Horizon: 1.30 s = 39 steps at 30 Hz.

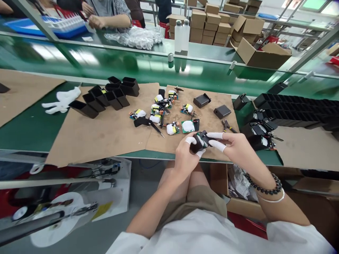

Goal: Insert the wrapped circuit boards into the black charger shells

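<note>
Between my hands, near the table's front edge, is a black power adapter case [196,144] with a circuit board partly showing inside. My left hand [185,153], with white finger covers, is closed around the case from the left. From the right, the covered fingertips of my right hand [227,141] pinch the adapter's black end piece [204,135]. Just beyond lie a circuit board with a white blob [188,126] and another board [173,128]. More loose boards [157,109] are grouped behind, by a pointed black-handled tool [149,122].
Empty black cases [113,95] and a white glove [63,100] are at the left. Two closed adapters [222,112] and pliers [228,126] lie right of the boards. Rows of black cases [288,109] stand far right. A person's hands [95,21] show across the green belt [148,65].
</note>
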Motion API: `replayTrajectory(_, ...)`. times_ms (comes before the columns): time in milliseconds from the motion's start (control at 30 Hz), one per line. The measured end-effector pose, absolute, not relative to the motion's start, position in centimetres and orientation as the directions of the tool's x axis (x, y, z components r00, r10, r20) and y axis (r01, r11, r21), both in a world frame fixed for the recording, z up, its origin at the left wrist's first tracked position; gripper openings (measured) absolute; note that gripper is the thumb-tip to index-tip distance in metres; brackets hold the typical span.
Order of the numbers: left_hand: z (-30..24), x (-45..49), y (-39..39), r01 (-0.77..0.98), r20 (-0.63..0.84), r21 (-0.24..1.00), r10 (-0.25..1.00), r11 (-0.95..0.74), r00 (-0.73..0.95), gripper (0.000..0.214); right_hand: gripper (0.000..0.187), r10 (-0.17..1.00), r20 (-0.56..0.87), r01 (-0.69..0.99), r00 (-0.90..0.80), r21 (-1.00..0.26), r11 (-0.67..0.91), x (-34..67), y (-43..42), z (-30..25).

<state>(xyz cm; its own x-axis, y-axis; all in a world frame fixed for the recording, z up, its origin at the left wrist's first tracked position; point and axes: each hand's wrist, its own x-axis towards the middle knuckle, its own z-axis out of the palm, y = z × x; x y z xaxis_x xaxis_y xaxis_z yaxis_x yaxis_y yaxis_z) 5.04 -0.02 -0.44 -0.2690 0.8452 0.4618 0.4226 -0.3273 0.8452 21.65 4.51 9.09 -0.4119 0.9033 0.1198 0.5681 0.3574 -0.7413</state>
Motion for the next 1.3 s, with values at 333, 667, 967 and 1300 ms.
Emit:
replayTrajectory(333, -1.4, 4.8, -0.7, 0.515, 0.534, 0.778, 0.811, -0.361, -0.238, 0.048, 0.020, 0.876, 0.460, 0.688, -0.144, -0.589, 0.423, 16.9, 1.0, 4.6)
replayTrajectory(667, -0.9, -0.2, -4.5, 0.553, 0.519, 0.779, 0.799, -0.295, -0.304, 0.035, 0.035, 0.741, 0.614, 0.581, -0.272, -0.510, 0.635, 17.1, 0.7, 2.7)
replayTrajectory(967, -1.1, -0.8, -4.6, 0.503, 0.480, 0.830, 0.766, -0.240, -0.428, 0.027, 0.036, 0.729, 0.626, 0.612, -0.275, -0.471, 0.635, 18.2, 1.0, 2.6)
replayTrajectory(1300, -0.9, 1.3, -4.6, 0.547, 0.473, 0.778, 0.861, -0.309, -0.186, 0.070, 0.022, 0.860, 0.470, 0.496, -0.201, -0.708, 0.503, 17.6, 0.5, 1.1)
